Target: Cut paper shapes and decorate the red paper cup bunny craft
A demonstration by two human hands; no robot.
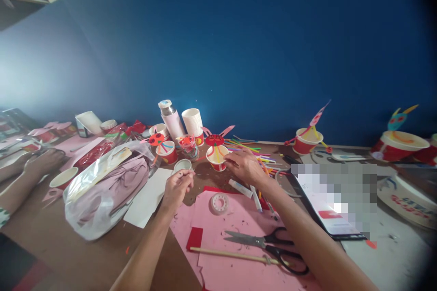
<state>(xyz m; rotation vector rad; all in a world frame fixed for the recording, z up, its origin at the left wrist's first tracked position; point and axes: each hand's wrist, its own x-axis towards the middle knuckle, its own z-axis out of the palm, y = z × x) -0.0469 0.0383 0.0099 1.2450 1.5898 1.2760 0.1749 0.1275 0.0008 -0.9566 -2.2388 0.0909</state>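
My right hand (247,167) reaches to a red and white paper cup (215,163), its fingertips closed at the cup's right rim. A red paper face (215,140) with pink ears stands above this cup on coloured stems. My left hand (178,187) is closed in a pinch in front of a small pale cup (183,165); whatever its fingers hold is too small to make out. Between my arms, a tape roll (219,203), black-handled scissors (254,240) and a wooden stick (235,254) lie on pink paper (221,223). White tubes (241,188) lie beside my right wrist.
Decorated cups (166,153) stand left, with a flask (170,120) and stacked cups (192,120) behind. A plastic bag (102,204) lies left; beyond it are another person's hands (44,163). At right are a phone-like screen (321,204) and more decorated cups (307,142). A blue wall rises behind.
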